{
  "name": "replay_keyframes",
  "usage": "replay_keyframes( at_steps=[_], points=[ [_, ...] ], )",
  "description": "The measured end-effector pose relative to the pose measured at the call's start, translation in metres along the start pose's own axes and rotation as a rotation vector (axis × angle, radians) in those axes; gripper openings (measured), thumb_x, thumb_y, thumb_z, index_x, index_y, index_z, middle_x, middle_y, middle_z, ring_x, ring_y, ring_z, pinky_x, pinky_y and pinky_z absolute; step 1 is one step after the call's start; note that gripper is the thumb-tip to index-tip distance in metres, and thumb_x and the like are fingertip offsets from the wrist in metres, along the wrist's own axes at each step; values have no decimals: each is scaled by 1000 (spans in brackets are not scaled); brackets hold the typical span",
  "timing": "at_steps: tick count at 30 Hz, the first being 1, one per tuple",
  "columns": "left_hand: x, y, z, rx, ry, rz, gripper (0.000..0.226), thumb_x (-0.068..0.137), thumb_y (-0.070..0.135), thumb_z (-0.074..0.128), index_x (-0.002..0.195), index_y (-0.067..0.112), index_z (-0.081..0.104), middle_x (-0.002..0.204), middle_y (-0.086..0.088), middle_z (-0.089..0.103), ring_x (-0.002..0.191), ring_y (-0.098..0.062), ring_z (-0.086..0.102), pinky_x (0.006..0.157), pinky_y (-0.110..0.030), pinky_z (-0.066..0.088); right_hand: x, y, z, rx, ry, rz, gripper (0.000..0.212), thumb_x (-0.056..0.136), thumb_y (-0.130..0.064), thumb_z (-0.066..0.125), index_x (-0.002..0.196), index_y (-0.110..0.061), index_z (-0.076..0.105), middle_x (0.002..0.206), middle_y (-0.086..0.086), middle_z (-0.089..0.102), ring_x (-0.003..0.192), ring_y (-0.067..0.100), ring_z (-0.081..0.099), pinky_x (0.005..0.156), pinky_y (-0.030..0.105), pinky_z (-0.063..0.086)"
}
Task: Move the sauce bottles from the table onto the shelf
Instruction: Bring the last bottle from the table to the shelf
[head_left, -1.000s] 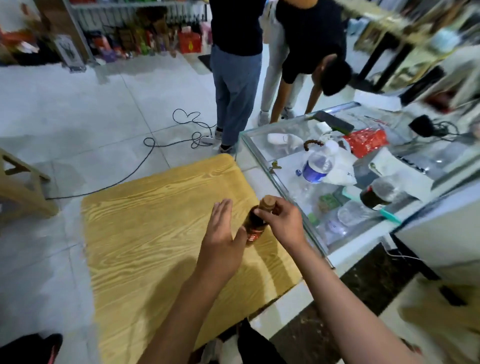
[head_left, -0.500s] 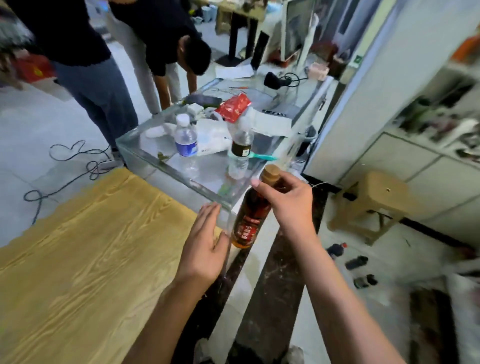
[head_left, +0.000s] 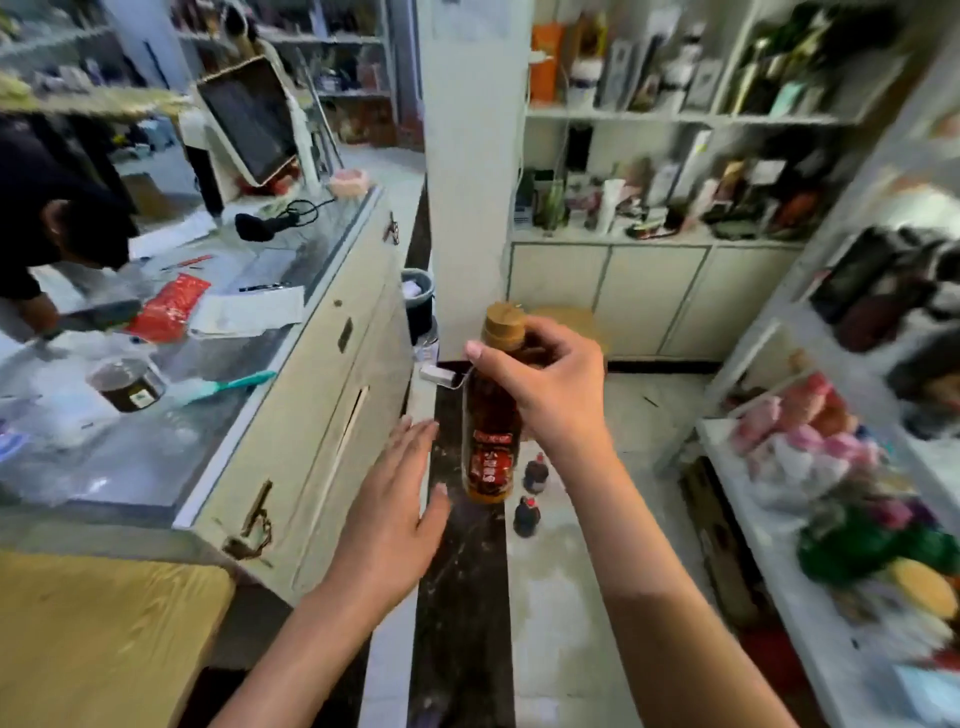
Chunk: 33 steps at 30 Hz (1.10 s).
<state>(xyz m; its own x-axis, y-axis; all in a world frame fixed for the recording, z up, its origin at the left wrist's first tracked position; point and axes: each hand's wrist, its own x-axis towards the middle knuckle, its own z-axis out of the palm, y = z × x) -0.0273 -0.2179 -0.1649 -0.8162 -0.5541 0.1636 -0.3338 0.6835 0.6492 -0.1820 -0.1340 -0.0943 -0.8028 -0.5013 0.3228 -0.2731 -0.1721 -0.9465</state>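
My right hand (head_left: 550, 384) grips the neck of a brown sauce bottle (head_left: 491, 441) with a tan cap and a red label, held upright in the air over the floor. My left hand (head_left: 395, 514) hovers flat and empty just left of the bottle's base, fingers apart. The wooden table (head_left: 93, 639) shows only as a corner at the lower left. White shelves (head_left: 779, 540) crowded with goods run along the right side. Two small dark bottles (head_left: 530, 493) with red caps stand on the floor below the held bottle.
A glass-topped counter (head_left: 291, 415) with drawers fills the left, holding papers, a red packet and a monitor. A person in black bends over it at far left. A white pillar (head_left: 472, 171), a bin and cabinets (head_left: 649, 296) stand ahead. A narrow floor aisle runs between counter and shelves.
The view has swung right, from the table to the shelves. My right hand has lifted the bottle off the table and carried it away. My left hand has come off the bottle.
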Motion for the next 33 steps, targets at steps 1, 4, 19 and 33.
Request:
replay_keyframes(
  at_steps=[1, 4, 19, 33],
  points=[
    [8, 14, 16, 3, -8, 15, 63, 98, 28, 48, 153, 33, 16, 157, 19, 10, 140, 11, -2, 111, -12, 3, 4, 2, -24, -7, 21, -9, 19, 72, -16, 89, 87, -19, 77, 76, -13, 74, 71, -2, 66, 69, 15, 50],
    [27, 53, 58, -1, -35, 70, 64, 98, 28, 49, 153, 34, 15, 152, 26, 8, 137, 15, -5, 105, -5, -1, 11, 8, -89, -42, 76, -26, 18, 73, -20, 88, 86, -17, 77, 75, -11, 73, 70, 1, 65, 67, 18, 50],
    [114, 213, 219, -36, -226, 479, 69, 94, 12, 56, 152, 23, 21, 158, 8, 20, 144, 2, 0, 118, -23, 6, 35, -8, -307, -225, 458, -103, 17, 75, -23, 87, 84, -13, 78, 74, -7, 73, 67, 6, 64, 65, 25, 53],
    [322, 341, 308, -232, -349, 588, 63, 95, 17, 49, 152, 20, 21, 159, -3, 22, 147, -18, 14, 120, -42, 18, 170, -14, -414, -516, 797, -61, 22, 75, -36, 86, 83, -18, 77, 75, -7, 75, 72, 9, 72, 69, 29, 61]
  ],
)
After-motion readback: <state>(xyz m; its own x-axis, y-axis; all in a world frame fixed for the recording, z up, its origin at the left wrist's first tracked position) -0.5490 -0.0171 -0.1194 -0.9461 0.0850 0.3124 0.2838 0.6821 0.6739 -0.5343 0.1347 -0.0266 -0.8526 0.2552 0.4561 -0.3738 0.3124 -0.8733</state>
